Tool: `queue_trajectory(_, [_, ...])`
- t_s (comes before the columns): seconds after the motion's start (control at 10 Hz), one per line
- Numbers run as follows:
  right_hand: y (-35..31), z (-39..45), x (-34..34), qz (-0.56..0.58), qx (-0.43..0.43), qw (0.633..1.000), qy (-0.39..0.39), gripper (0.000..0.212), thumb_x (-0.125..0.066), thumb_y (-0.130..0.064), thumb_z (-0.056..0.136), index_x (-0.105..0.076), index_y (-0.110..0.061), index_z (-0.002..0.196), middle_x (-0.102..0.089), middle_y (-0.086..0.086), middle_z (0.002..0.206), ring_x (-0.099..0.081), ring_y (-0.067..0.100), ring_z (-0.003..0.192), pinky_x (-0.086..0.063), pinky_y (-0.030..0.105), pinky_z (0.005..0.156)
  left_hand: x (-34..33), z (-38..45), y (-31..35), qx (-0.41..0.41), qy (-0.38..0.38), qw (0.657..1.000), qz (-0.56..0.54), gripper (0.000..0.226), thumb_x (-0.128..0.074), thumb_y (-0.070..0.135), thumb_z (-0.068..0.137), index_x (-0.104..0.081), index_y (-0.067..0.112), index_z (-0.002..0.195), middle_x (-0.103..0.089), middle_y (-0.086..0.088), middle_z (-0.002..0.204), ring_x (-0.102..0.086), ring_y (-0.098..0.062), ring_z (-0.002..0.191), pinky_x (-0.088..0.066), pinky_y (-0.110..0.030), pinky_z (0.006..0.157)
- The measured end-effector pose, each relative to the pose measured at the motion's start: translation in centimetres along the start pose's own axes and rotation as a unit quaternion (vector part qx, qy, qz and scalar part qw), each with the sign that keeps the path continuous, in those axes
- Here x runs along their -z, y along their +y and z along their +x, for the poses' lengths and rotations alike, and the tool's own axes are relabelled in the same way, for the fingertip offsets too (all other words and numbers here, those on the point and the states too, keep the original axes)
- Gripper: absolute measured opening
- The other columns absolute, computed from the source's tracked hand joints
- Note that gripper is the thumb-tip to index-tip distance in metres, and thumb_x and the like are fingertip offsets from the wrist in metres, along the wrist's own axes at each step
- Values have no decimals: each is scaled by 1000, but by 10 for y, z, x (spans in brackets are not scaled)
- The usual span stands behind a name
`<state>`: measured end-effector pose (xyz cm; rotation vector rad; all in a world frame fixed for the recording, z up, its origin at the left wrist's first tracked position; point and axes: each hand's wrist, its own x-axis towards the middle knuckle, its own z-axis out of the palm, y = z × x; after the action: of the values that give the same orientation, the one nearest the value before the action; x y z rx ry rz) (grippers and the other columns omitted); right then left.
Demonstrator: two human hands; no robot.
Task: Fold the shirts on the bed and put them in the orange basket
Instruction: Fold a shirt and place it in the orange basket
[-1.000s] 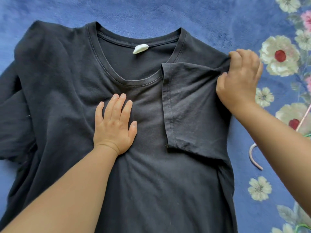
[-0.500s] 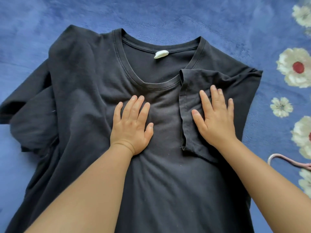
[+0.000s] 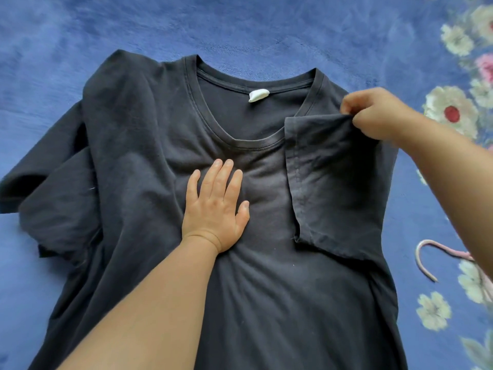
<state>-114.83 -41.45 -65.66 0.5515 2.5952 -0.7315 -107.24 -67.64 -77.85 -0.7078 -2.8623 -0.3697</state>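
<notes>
A black T-shirt [image 3: 149, 161] lies front up on the bed, its collar with a white tag at the far side. The shirt's right sleeve [image 3: 330, 188] is folded inward over the chest. My right hand [image 3: 376, 116] pinches the top edge of that folded sleeve at the shoulder. Just below the neckline, my left hand [image 3: 217, 206] presses flat on the chest with fingers spread. The left sleeve lies bunched at the left. No orange basket is in view.
The bed is covered by a blue blanket [image 3: 240, 25] with a flower pattern along its right side. A pink clothes hanger [image 3: 426, 256] lies on the blanket to the right of the shirt, partly hidden by my right forearm.
My right hand was pressing flat on the folded sleeve; it has since moved up to the shoulder and pinched the sleeve's top edge. My left hand stayed flat on the chest.
</notes>
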Motion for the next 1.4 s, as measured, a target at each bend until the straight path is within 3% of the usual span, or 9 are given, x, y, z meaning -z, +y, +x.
queue_trajectory(0.2, [7, 9, -15, -33, -11, 996, 83, 30, -34, 14, 72, -52, -9, 67, -48, 7, 61, -39, 25, 62, -33, 25, 53, -2, 2, 3, -6, -5, 1000, 1, 53, -36, 37, 79, -40, 10, 124, -55, -15, 129, -34, -25, 124, -19, -47, 102])
queue_trajectory(0.3, [15, 10, -34, -266, 18, 947, 178, 29, -39, 3, 80, -54, 3, 105, -52, 25, 105, -47, 38, 100, -33, 39, 81, -3, 3, 0, -9, 1, 1000, 5, 53, -36, 37, 79, -40, 10, 124, -55, -15, 129, -34, -25, 124, -19, -47, 102])
queue_trajectory(0.5, [8, -22, -72, -136, 95, 936, 311, 47, -34, -13, 85, -47, 6, 126, -39, 25, 138, -33, 43, 130, -18, 51, 108, -6, 6, 3, -12, 21, 1000, 10, 52, -35, 37, 79, -40, 10, 123, -57, -14, 128, -35, -24, 124, -20, -46, 102])
queue_trajectory(0.6, [2, -45, -100, -160, 108, 972, 131, 63, -22, -32, 89, -23, -2, 144, -12, 15, 155, -6, 30, 144, -2, 44, 114, -8, 9, 6, -7, 18, 1000, 13, 53, -35, 37, 78, -44, 10, 123, -58, -13, 127, -35, -23, 123, -21, -46, 101])
queue_trajectory(0.9, [-1, -72, -117, -157, 89, 982, 51, 61, -18, -37, 95, -11, -7, 148, -2, 7, 157, 2, 22, 144, 3, 38, 115, 38, -1, -4, 29, 104, 953, -283, 40, -40, 14, 83, -52, -2, 118, -57, -25, 118, -43, -27, 115, -25, -26, 105])
queue_trajectory(1.1, [-60, -133, -190, -147, 227, 948, 170, 52, -34, -24, 87, -50, 7, 125, -47, 29, 132, -43, 49, 122, -29, 64, 94, 109, -10, -124, 222, 173, 951, -130, 49, -47, 19, 82, -43, -2, 126, -51, -28, 121, -44, -36, 115, -25, -36, 99])
queue_trajectory(1.2, [-96, -146, -227, -109, 175, 969, 134, 58, -26, -33, 89, -45, -2, 134, -38, 21, 143, -30, 38, 134, -15, 54, 107, 118, -16, -174, 479, -41, 851, -213, 57, -58, 39, 86, -45, 5, 130, -53, -12, 124, -46, -28, 118, -33, -34, 96])
queue_trajectory(1.3, [-104, -146, -249, -172, 147, 963, 146, 54, -31, -34, 89, -50, -7, 131, -44, 19, 140, -38, 36, 130, -11, 49, 107, 122, -22, -190, 444, -109, 800, -388, 30, -59, 36, 86, -60, 6, 89, -58, 0, 79, -52, -18, 82, -40, -31, 72])
queue_trajectory(1.4, [-101, -139, -251, -186, 145, 956, 173, 51, -34, -32, 87, -53, -7, 127, -48, 19, 137, -44, 37, 126, -11, 48, 104, 135, -16, -196, 463, -21, 668, -582, 19, -43, 20, 98, -51, 20, 80, -58, 7, 79, -54, -9, 75, -46, -28, 71])
